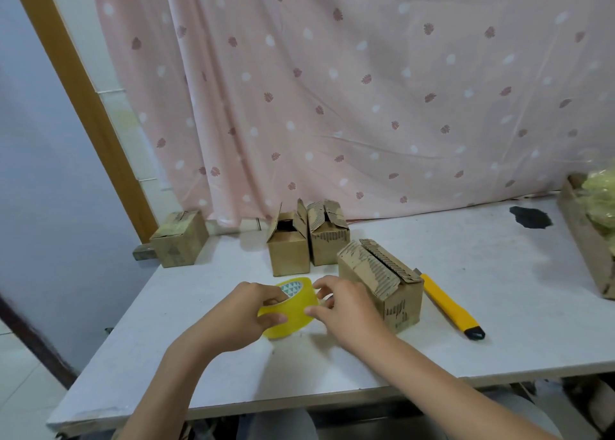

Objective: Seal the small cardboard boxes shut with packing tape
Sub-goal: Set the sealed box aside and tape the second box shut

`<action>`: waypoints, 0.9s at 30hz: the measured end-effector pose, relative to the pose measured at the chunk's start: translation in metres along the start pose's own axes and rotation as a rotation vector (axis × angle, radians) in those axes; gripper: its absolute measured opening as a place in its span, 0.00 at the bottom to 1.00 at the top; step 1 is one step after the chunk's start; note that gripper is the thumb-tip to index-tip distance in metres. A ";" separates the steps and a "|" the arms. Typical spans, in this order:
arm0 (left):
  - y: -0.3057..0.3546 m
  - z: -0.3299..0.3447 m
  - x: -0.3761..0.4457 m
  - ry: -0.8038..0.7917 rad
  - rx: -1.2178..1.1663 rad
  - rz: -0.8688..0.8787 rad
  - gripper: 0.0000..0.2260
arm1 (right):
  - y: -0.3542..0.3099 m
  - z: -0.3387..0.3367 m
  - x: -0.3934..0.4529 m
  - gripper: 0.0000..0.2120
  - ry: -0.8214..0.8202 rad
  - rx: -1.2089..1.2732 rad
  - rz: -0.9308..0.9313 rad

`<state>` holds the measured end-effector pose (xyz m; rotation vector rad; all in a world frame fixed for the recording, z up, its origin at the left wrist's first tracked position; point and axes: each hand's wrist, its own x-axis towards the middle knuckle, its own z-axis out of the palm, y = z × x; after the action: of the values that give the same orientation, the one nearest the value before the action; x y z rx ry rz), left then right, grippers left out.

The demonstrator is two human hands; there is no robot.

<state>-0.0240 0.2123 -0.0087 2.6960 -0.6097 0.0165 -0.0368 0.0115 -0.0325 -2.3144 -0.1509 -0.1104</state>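
Observation:
A yellow roll of packing tape (293, 309) is held just above the white table (432, 349). My left hand (243, 313) grips the roll, fingers curled through its core. My right hand (346, 309) touches the roll's right side with its fingertips, pinching at the tape's surface. Right beside my right hand stands a small cardboard box (382, 283) with its torn flaps loosely folded down. Two more small boxes (289, 249) (327, 236) stand behind with their flaps up. A further box (181, 236), taped closed, sits at the far left corner.
A yellow utility knife (449, 304) lies to the right of the near box. A cardboard tray (585, 236) with pale green stuff stands at the right edge. A dark stain (530, 217) marks the table's back. A pink curtain (332, 90) hangs behind.

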 end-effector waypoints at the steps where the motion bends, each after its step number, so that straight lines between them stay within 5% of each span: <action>1: -0.001 -0.001 -0.001 -0.001 -0.008 0.003 0.05 | 0.001 0.000 0.000 0.14 0.035 0.016 -0.002; 4: -0.002 -0.004 -0.004 -0.010 -0.029 0.010 0.02 | -0.001 -0.004 0.000 0.02 0.095 0.056 -0.020; 12: 0.007 -0.019 -0.003 -0.027 -0.163 0.038 0.07 | -0.011 -0.031 0.008 0.06 0.023 0.241 0.021; 20: 0.043 -0.043 0.011 0.147 -0.223 0.027 0.34 | -0.034 -0.098 0.027 0.05 -0.115 0.447 0.088; 27: 0.066 -0.045 0.033 0.128 -0.126 0.003 0.19 | -0.029 -0.126 0.033 0.05 -0.160 0.490 0.156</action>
<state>-0.0179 0.1598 0.0592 2.5492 -0.5573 0.1452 -0.0128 -0.0593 0.0783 -1.8345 -0.0676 0.1737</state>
